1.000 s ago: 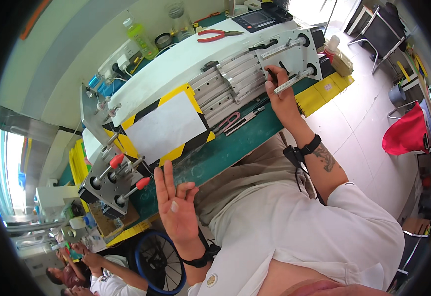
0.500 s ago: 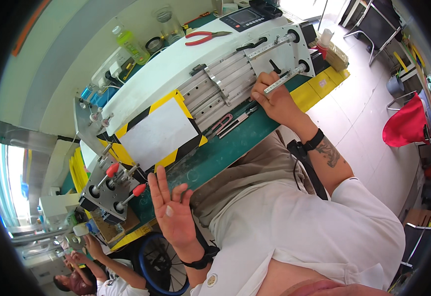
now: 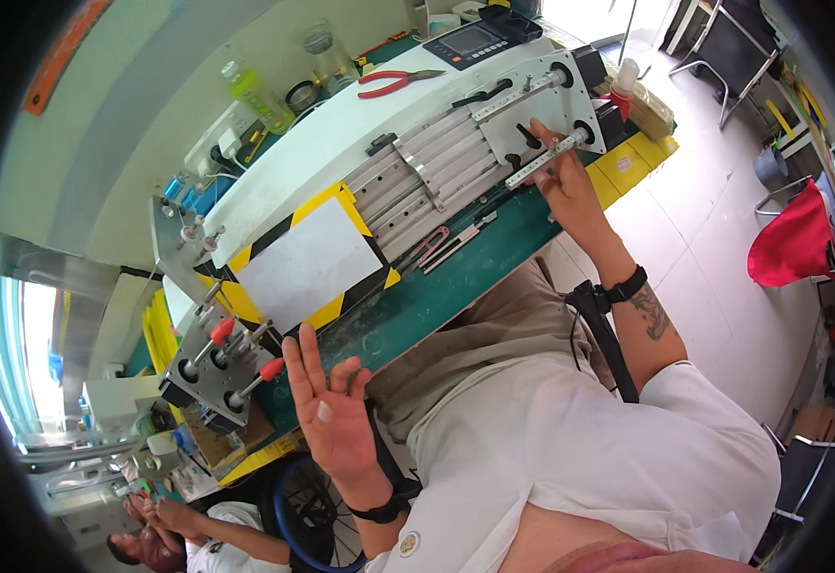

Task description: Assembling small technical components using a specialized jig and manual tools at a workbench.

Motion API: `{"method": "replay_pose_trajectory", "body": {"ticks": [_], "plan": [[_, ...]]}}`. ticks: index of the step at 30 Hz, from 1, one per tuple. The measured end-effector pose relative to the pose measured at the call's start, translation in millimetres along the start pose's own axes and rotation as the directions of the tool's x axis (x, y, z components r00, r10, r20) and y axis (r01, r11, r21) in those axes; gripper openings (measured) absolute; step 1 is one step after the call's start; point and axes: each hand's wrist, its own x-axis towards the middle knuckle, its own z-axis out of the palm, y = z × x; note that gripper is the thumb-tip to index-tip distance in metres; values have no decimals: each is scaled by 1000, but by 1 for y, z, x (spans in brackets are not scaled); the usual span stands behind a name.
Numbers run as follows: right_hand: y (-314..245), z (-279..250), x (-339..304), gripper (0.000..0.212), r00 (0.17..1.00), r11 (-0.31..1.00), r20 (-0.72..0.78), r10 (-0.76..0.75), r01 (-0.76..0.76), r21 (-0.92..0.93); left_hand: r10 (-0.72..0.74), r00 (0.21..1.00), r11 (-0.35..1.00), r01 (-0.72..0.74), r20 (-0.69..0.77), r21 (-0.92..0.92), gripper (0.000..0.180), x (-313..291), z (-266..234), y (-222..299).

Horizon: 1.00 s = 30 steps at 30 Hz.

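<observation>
While the white machine [image 3: 327, 132] lies ahead of both hands, the left hand [image 3: 343, 435] is half open and empty, two fingers straight. The right hand [image 3: 570, 186], partly curled, reaches behind a marked bar [image 3: 543, 160]; I cannot tell whether it grips. A red knob [image 3: 271, 369] is beside the left fingertips, a black lever [image 3: 529, 137] near the right.

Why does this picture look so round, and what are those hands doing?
A wide fisheye camera on a person's head looks down, so straight edges bend. There's no robot, just bare hands! The left hand is empty, two fingers stretched out. The right hand is by a black lever on a metal-railed machine; I can't tell whether it's holding anything. The machine stands on a green tabletop, and red-handled pliers lie on the white surface behind its rails.
</observation>
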Motion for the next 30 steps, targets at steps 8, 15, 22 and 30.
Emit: {"method": "replay_pose_trajectory", "body": {"ticks": [8,15,22,30], "plan": [[5,23,24,39,999,997,-31,-19,21,72,-2,1000,1000,2,11,-20,96,0,-2,-3],[-1,8,30,52,996,980,84,-42,57,-190,-4,1000,1000,4,-6,-19,98,0,-2,3],[8,5,10,66,988,920,145,-57,109,-375,-5,998,1000,6,-65,10,104,-1,3,2],[-18,45,68,56,941,845,-165,-296,178,-503,-14,998,999,16,-68,30,105,-1,2,6]]}}
